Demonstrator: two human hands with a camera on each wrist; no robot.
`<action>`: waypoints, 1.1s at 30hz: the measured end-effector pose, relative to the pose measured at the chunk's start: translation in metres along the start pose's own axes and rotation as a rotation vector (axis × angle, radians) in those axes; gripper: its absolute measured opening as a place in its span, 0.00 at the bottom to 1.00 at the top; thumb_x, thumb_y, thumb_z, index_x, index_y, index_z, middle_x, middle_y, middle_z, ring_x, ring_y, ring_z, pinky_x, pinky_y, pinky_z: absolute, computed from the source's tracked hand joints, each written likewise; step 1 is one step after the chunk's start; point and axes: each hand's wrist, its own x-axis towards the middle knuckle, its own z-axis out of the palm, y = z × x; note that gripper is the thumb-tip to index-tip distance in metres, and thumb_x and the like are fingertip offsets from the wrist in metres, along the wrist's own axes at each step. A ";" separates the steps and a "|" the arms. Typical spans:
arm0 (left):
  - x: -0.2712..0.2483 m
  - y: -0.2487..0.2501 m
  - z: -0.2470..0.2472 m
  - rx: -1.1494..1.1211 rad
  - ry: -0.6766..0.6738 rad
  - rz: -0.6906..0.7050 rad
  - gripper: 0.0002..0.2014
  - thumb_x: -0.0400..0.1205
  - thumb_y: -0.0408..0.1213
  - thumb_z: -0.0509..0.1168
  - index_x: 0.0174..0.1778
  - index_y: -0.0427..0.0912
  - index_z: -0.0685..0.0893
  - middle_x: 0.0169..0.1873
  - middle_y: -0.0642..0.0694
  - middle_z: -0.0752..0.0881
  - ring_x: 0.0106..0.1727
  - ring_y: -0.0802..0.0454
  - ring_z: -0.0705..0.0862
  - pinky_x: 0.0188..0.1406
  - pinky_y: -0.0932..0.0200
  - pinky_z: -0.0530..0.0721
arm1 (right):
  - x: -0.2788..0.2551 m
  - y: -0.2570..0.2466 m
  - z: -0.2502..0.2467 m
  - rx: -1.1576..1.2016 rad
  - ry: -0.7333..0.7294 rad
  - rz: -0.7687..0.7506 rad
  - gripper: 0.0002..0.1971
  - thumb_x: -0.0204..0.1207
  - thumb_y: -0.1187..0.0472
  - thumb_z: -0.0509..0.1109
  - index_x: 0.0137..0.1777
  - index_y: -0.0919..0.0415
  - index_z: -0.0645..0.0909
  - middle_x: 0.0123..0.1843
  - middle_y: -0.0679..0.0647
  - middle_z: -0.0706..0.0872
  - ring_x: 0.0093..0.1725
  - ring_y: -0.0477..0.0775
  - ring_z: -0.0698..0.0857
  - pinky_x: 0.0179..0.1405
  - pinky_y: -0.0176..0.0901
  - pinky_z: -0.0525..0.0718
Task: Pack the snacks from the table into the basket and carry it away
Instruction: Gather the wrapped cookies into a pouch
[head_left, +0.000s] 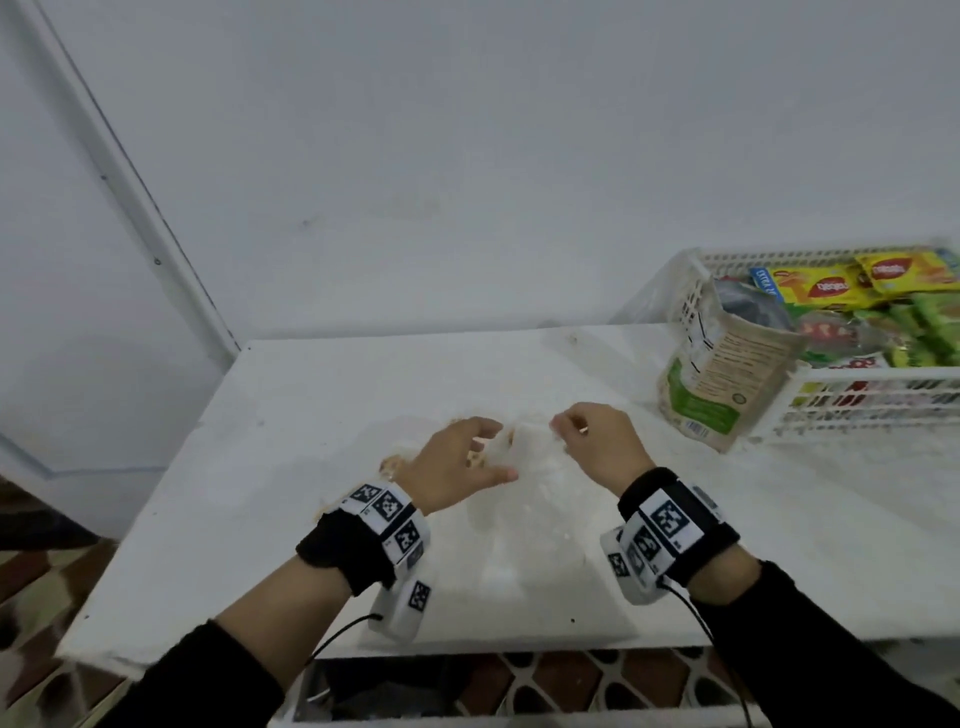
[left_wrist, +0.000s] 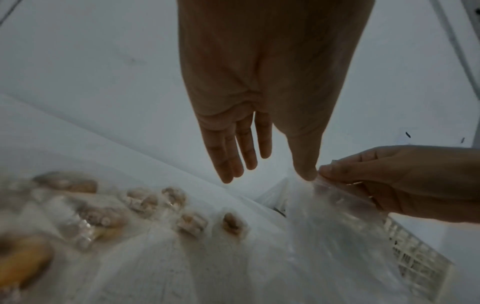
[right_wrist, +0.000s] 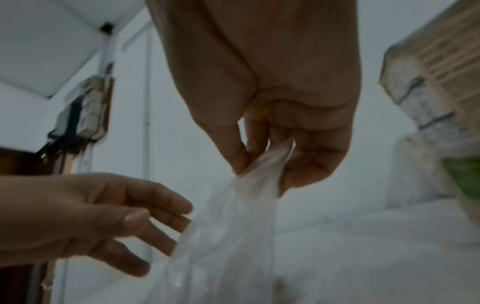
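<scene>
A clear plastic bag (head_left: 524, 519) of small brown pastries (left_wrist: 182, 205) lies on the white table (head_left: 260, 467). My right hand (head_left: 587, 441) pinches the bag's top edge (right_wrist: 259, 170) between thumb and fingers and lifts it. My left hand (head_left: 467, 457) hovers just left of that edge with its fingers spread and fairly straight; its thumb tip (left_wrist: 306, 172) touches the plastic next to the right hand (left_wrist: 402, 181). The white slatted basket (head_left: 857, 374) stands at the table's right end, filled with yellow, green and red snack packets.
A beige and green pouch (head_left: 717, 374) leans against the basket's left wall, half out of it. A white wall runs behind the table. Patterned floor tiles (head_left: 571, 680) show below the front edge. A wall socket (right_wrist: 85, 107) appears in the right wrist view.
</scene>
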 end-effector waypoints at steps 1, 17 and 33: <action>0.000 0.001 0.000 -0.006 -0.010 0.006 0.35 0.71 0.54 0.76 0.72 0.49 0.73 0.66 0.54 0.78 0.64 0.56 0.79 0.63 0.56 0.81 | -0.001 -0.006 0.003 0.049 0.025 -0.010 0.12 0.82 0.57 0.64 0.46 0.64 0.85 0.42 0.55 0.89 0.44 0.57 0.88 0.46 0.46 0.83; -0.020 -0.005 -0.070 -0.155 0.464 0.274 0.14 0.76 0.42 0.75 0.56 0.49 0.83 0.53 0.57 0.85 0.54 0.64 0.83 0.56 0.69 0.79 | 0.001 -0.086 0.016 0.603 -0.309 0.043 0.13 0.70 0.69 0.77 0.54 0.60 0.85 0.43 0.57 0.90 0.40 0.50 0.88 0.39 0.40 0.85; -0.045 -0.005 -0.092 -0.263 0.609 0.161 0.04 0.77 0.37 0.73 0.37 0.43 0.87 0.35 0.53 0.89 0.41 0.57 0.87 0.41 0.61 0.86 | 0.017 -0.110 0.059 0.115 -0.010 -0.304 0.13 0.74 0.71 0.66 0.48 0.56 0.89 0.50 0.51 0.87 0.42 0.45 0.83 0.38 0.24 0.77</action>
